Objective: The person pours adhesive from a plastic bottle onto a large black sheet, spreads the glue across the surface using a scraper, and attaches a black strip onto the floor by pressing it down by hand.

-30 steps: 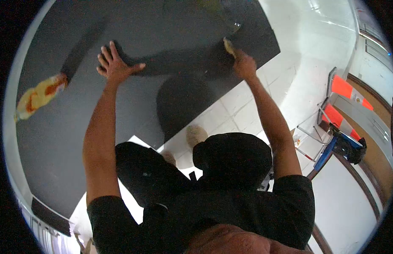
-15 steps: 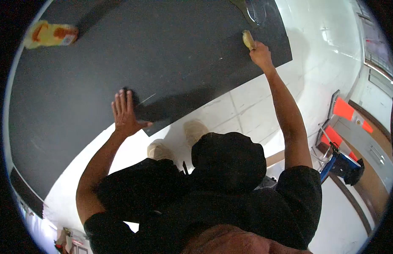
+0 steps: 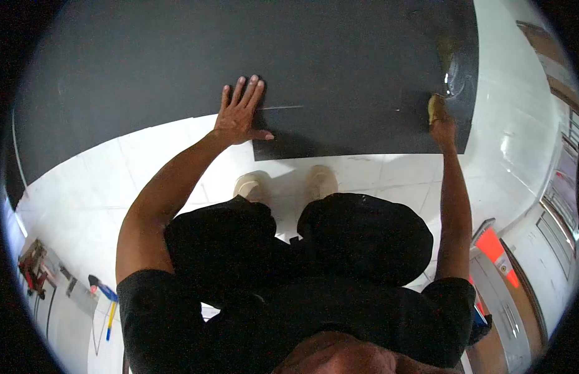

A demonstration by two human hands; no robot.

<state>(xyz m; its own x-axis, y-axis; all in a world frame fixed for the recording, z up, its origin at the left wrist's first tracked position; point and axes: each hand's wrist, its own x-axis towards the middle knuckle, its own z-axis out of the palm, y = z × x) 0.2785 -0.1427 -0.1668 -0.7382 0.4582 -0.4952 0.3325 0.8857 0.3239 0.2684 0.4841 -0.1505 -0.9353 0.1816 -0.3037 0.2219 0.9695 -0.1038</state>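
Note:
A large dark grey sheet [image 3: 339, 56] lies over the white floor. My left hand [image 3: 236, 118] rests flat near its front edge with the fingers spread, beside a thin pale line [image 3: 280, 108]. Over at the right end of the sheet, my right hand [image 3: 445, 133] is closed around a small yellowish flat spreader [image 3: 433, 109]; its exact kind is hard to make out. The spreader is down at the sheet, close to a glossy, wet-looking yellowish patch [image 3: 449, 65]. My fingers hide part of the spreader.
White floor tiles [image 3: 358, 169] run along the sheet's front edge, where my shoes [image 3: 320, 181] stand. An orange-and-white cone [image 3: 495, 249] and a grey drawer unit [image 3: 504, 311] are at the right. Blue and yellow tools [image 3: 107, 305] show at lower left.
The view has turned and shifted. My right hand has drawn the spreader back toward me, nearer the sheet's front edge. My left hand stays flat. The yellow-and-red packet has left view.

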